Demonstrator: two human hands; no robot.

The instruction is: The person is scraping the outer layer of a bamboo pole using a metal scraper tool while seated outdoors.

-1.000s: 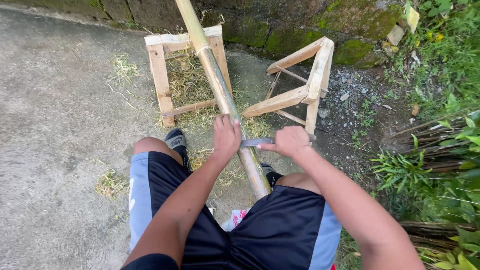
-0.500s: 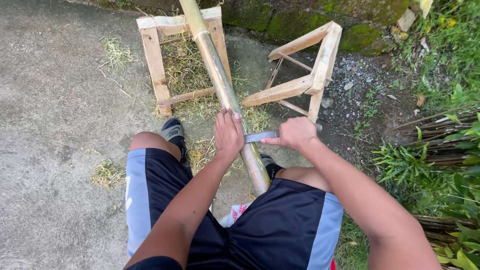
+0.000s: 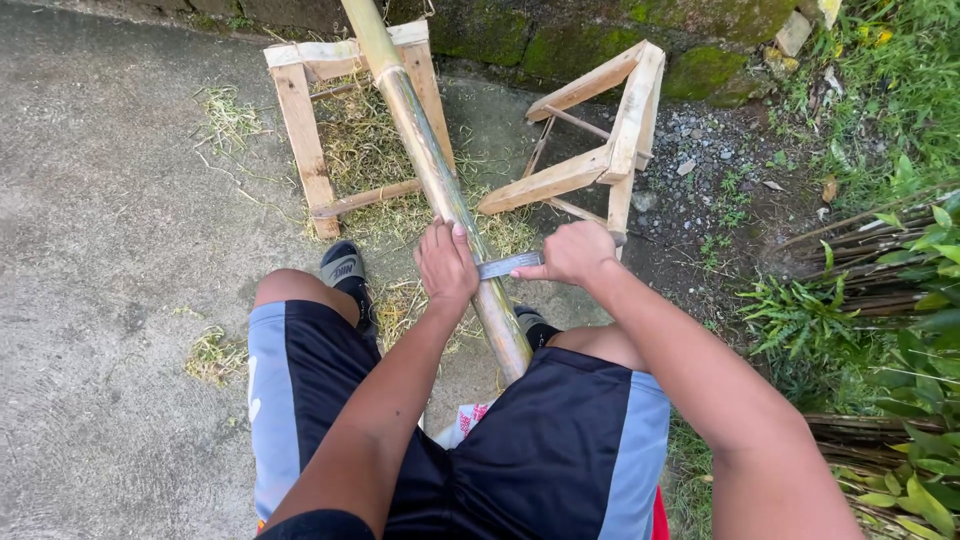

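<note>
A long bamboo pole (image 3: 420, 150) slopes from a wooden frame at the top down between my knees. A flat metal blade (image 3: 508, 265) lies across the pole. My left hand (image 3: 446, 265) presses on the blade's left end and the pole. On the right, my right hand (image 3: 575, 252) grips the blade's handle end; the handle itself is hidden in the fist. My legs in black and grey shorts straddle the pole, and my dark shoes (image 3: 345, 268) rest on the ground.
A wooden frame (image 3: 300, 130) holds the pole up; a second wooden frame (image 3: 620, 140) lies tipped to its right. Dry shavings litter the concrete (image 3: 120, 300). A mossy wall (image 3: 560, 35) runs along the top. Plants and bundled sticks (image 3: 880, 250) fill the right side.
Both hands and the blade sit slightly higher up the pole than a second ago; the view has shifted a little. The grip is unchanged.
</note>
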